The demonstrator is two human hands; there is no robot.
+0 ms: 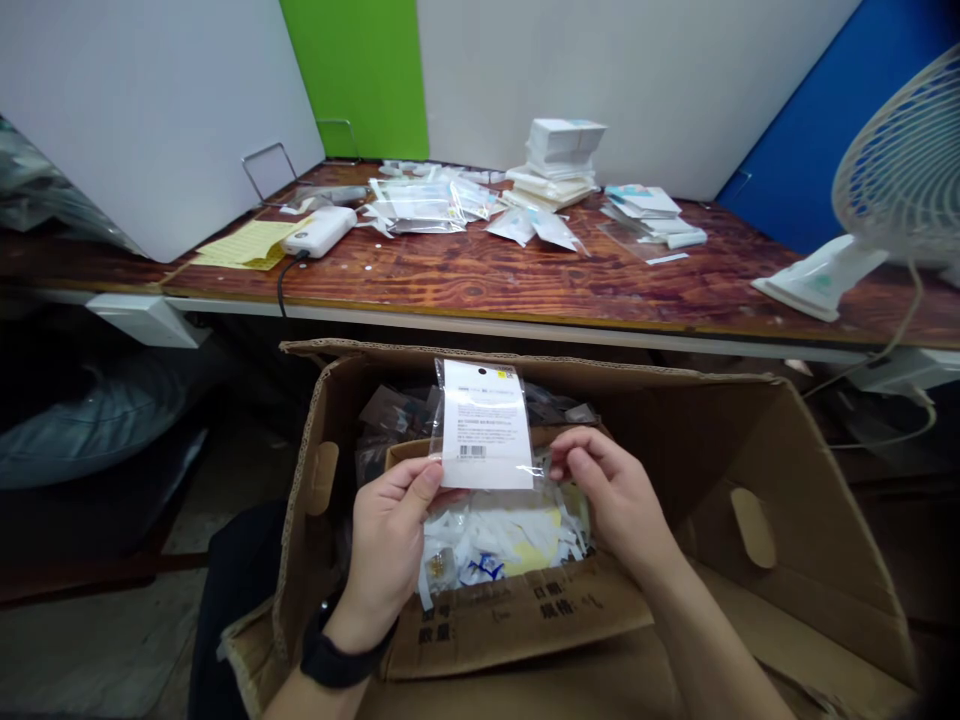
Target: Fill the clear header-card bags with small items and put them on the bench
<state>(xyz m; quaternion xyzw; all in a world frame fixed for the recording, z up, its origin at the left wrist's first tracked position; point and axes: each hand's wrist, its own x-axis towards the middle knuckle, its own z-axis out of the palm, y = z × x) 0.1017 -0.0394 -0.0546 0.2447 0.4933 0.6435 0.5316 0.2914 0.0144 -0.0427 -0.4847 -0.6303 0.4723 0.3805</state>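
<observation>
**Clear bag with barcode label (484, 425) held up over open cardboard carton (795, 500)**

Left hand (386, 545), black watch strap (345, 655) on wrist, pinches the bag's lower left edge, thumb pressed on the front, other fingers hidden behind it. Right hand (619, 495) pinches the lower right edge, fingers curled close together; thumb hidden, exact grip cannot be told. Label's small print unreadable. Bag hangs above the carton mouth. Inside: white plastic scraps (495, 540) with blue print; dark packets (394, 415) partly hidden behind the bag, contents hard to make out. Beyond, on a wooden table (480, 290): white power bank (319, 230) with black cable (283, 285), yellow sheet (247, 245), heaped clear bags (416, 205), stacked white cards (562, 150). Desk fan (892, 180) cut off at right edge. White panel (150, 120), green panel (360, 70), blue panel (810, 120) behind.
</observation>
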